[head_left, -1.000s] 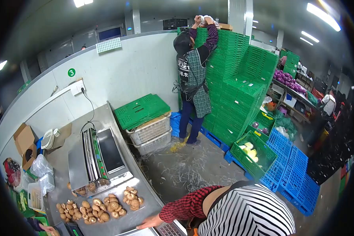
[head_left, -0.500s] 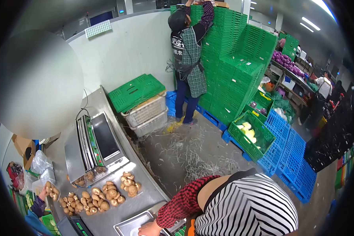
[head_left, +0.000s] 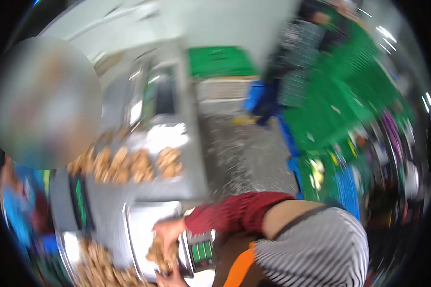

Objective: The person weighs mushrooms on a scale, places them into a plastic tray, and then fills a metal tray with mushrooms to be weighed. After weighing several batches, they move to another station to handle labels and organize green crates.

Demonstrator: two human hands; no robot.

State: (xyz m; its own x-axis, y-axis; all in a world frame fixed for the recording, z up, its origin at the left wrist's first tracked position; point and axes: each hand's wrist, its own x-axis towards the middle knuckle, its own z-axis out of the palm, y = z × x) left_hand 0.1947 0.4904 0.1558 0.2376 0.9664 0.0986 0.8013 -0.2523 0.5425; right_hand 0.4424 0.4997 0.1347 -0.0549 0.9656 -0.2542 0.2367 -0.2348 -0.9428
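Note:
A clump of brown shiitake mushrooms [head_left: 164, 254] is over the shiny metal pan of a scale [head_left: 141, 227]. My right hand [head_left: 170, 232], in a red checkered sleeve, grips the clump from above in the picture. At the bottom edge my left hand [head_left: 172, 278] closes on its lower side, partly cut off. Motion blur hides the separate fingertips. Right of the hands is the scale's display [head_left: 201, 252] with green panels. Below left, a metal tray [head_left: 70, 248] holds many loose mushrooms [head_left: 98, 268].
Several groups of mushrooms [head_left: 141, 165] line the steel table [head_left: 177, 189] near a wrapping machine [head_left: 153, 95]. A dark device with green panels [head_left: 78, 203] stands left. A co-worker [head_left: 297, 62] is by stacked green crates [head_left: 340, 105]. My striped hat [head_left: 316, 248] fills the lower right.
My view has swung, bringing the scale and mushroom tray farther into sight. My right hand was at the pan's edge; both hands are now on a clump of mushrooms.

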